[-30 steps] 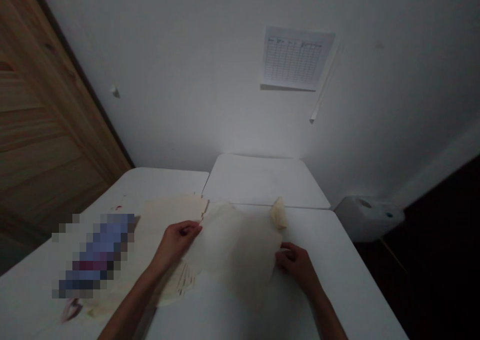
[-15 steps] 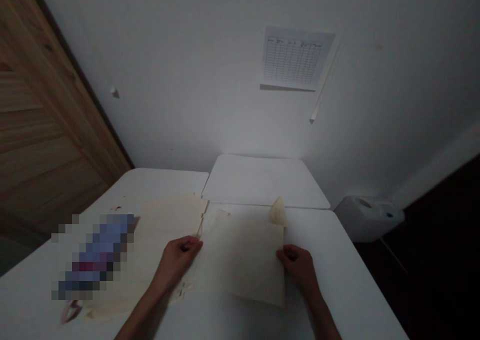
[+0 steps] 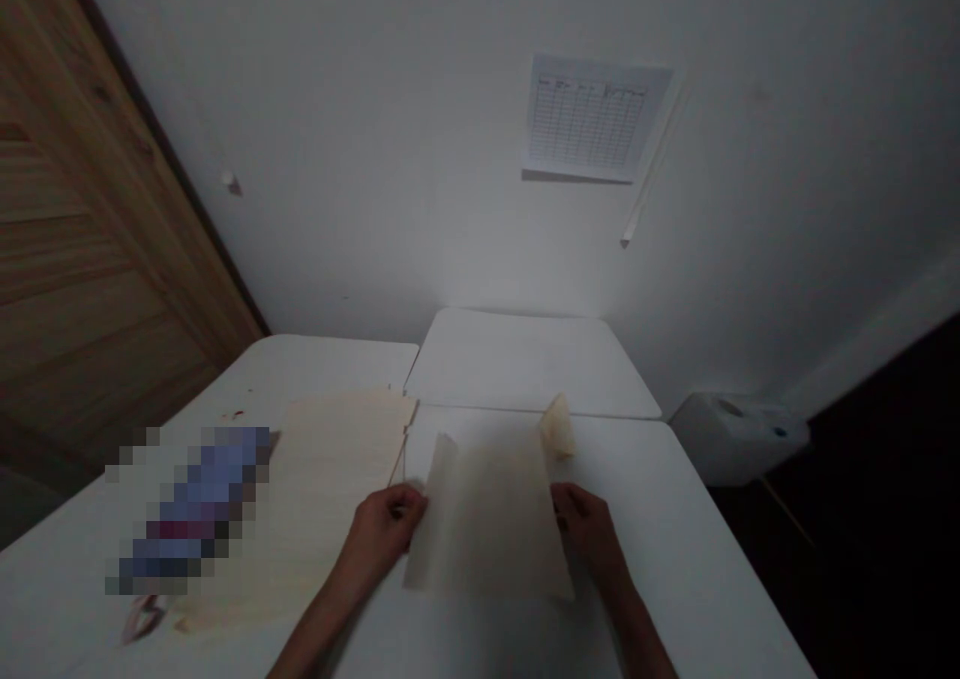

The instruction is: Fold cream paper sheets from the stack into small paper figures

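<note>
A thin cream sheet, like paper or cloth, is held over the white table between my two hands. My left hand pinches its left edge, which curls up. Its right edge is gripped between the fingers of my right hand. Just beyond the sheet's far right corner sits a small crumpled cream piece. To the left of my left hand lies a larger flat cream sheet with an uneven right edge.
A blurred-out bluish item lies on the left of the white table, with a pinkish loop near it. A printed chart hangs on the wall. A white container stands beyond the table's right side.
My left hand has moved right, toward my right hand, bringing the sheet's left edge along. That edge now curls upward. My right hand has shifted slightly left.
</note>
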Demonstrator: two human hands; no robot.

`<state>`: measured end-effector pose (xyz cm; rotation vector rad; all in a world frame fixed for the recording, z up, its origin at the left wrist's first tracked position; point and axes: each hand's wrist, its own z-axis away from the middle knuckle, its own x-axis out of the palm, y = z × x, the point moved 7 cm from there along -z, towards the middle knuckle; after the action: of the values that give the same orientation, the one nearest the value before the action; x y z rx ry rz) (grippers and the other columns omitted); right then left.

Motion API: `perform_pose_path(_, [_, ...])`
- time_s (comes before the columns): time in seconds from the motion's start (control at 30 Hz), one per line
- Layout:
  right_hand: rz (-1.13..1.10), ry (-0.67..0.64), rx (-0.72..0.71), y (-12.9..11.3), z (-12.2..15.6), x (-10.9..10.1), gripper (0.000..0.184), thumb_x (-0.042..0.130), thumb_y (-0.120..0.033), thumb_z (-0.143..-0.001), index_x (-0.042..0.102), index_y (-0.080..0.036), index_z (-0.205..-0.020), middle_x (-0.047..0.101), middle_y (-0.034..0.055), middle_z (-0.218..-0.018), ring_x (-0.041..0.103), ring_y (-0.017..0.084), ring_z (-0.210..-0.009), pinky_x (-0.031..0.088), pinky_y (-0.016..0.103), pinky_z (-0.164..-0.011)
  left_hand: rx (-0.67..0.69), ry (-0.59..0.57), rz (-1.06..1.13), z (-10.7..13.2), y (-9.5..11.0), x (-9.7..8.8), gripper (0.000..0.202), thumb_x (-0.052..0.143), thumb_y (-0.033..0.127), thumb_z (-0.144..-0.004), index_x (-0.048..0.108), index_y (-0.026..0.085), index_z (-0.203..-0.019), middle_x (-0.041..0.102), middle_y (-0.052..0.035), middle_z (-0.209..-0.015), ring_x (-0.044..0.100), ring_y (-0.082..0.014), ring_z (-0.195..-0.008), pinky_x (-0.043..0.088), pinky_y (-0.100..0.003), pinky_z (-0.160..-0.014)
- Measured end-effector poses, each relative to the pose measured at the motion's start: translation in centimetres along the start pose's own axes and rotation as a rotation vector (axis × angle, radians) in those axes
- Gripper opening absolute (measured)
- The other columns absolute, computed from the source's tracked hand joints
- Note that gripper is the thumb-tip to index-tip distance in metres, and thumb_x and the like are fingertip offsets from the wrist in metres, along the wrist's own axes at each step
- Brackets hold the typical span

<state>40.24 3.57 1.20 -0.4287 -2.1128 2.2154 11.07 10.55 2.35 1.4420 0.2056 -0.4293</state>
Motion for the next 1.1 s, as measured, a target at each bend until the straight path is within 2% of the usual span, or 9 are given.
perform_pose_path(0.1, [-0.073,-0.084,-0.084,-1.1,0.7,1.6,0.049,0.040,-0.058,-0.092,0.068,-0.020,-0.104,0.069,0.0103,-0.104,0.064,0.025,-0.095,0.052,0.036,-0.077,0.005,0.003,0.012,0.2,-0.2,1.0,0.032,0.055,0.049,-0.068,0.057,0.018,-0.058,0.054,0.0007,-0.049,0.052,-0.0152,-0.044,0.038,-0.024,-0.042])
perform_pose_path(0.27, [0.080,-0.093,-0.340,-3.1,2.0,3.1,0.030,0.046,-0.043,-0.095,0.066,-0.027,-0.109,0.063,0.0071,-0.119,0.055,0.022,-0.114,0.040,0.041,-0.102,-0.034,-0.054,0.118,0.6,-0.6,3.0,0.033,0.057,0.050,-0.066,0.053,0.019,-0.057,0.051,0.0026,-0.047,0.050,-0.0141,-0.041,0.038,-0.023,-0.040])
perform_pose_path(0.4, [0.147,-0.150,-0.462,-3.5,2.5,4.5,0.027,0.046,-0.039,-0.095,0.065,-0.029,-0.112,0.062,0.0059,-0.120,0.052,0.022,-0.118,0.038,0.042,-0.104,-0.022,-0.084,0.143,0.6,-0.4,3.9,0.039,0.057,0.056,-0.070,0.056,0.018,-0.060,0.052,0.0021,-0.047,0.051,-0.0148,-0.041,0.037,-0.023,-0.039])
perform_pose_path(0.6, [0.213,-0.191,-0.500,-3.8,3.3,5.7,0.026,0.049,-0.033,-0.094,0.063,-0.030,-0.116,0.064,0.0044,-0.119,0.052,0.023,-0.118,0.037,0.044,-0.104,-0.038,-0.052,0.090,-0.1,0.0,3.9,0.051,0.060,0.066,-0.066,0.061,0.016,-0.057,0.060,-0.0034,-0.052,0.059,-0.0210,-0.053,0.040,-0.025,-0.044])
perform_pose_path(0.8, [0.201,-0.206,-0.519,-4.2,3.6,6.1,0.026,0.050,-0.030,-0.092,0.063,-0.030,-0.115,0.064,0.0047,-0.117,0.055,0.022,-0.113,0.041,0.042,-0.100,-0.024,-0.070,0.040,-0.5,0.6,4.5,0.044,0.068,0.057,-0.063,0.070,0.013,-0.066,0.068,-0.0081,-0.061,0.064,-0.0248,-0.059,0.045,-0.028,-0.049])
perform_pose_path(0.87, [0.163,-0.173,-0.497,-3.9,3.1,5.8,0.024,0.051,-0.033,-0.091,0.066,-0.029,-0.110,0.064,0.0057,-0.116,0.056,0.023,-0.112,0.041,0.042,-0.100,-0.015,-0.097,0.075,-0.3,0.6,4.7,0.042,0.068,0.054,-0.064,0.072,0.012,-0.071,0.071,-0.0093,-0.068,0.065,-0.0255,-0.062,0.048,-0.029,-0.052])
perform_pose_path(0.93, [0.082,-0.066,-0.396,-3.2,2.1,5.0,0.026,0.053,-0.038,-0.090,0.066,-0.026,-0.109,0.063,0.0078,-0.118,0.056,0.024,-0.112,0.042,0.042,-0.099,-0.012,-0.136,0.140,0.1,0.6,4.9,0.042,0.067,0.053,-0.067,0.073,0.013,-0.076,0.072,-0.0093,-0.073,0.067,-0.0256,-0.064,0.050,-0.029,-0.055])
perform_pose_path(1.0, [-0.036,0.052,-0.223,-1.9,0.9,4.0,0.037,0.056,-0.046,-0.087,0.062,-0.023,-0.115,0.061,0.0107,-0.122,0.057,0.026,-0.111,0.047,0.041,-0.094,-0.012,-0.175,0.217,0.8,0.7,5.2,0.041,0.067,0.053,-0.069,0.073,0.013,-0.079,0.073,-0.0088,-0.077,0.067,-0.0252,-0.066,0.052,-0.030,-0.057])
perform_pose_path(1.1, [-0.206,0.073,-0.003,-0.7,-0.2,3.9,0.059,0.067,-0.054,-0.076,0.054,-0.021,-0.123,0.062,0.0136,-0.119,0.063,0.028,-0.103,0.051,0.041,-0.086,-0.029,-0.215,0.308,2.1,0.9,5.7,0.043,0.068,0.056,-0.070,0.072,0.014,-0.081,0.074,-0.0091,-0.080,0.068,-0.0250,-0.068,0.054,-0.031,-0.061])
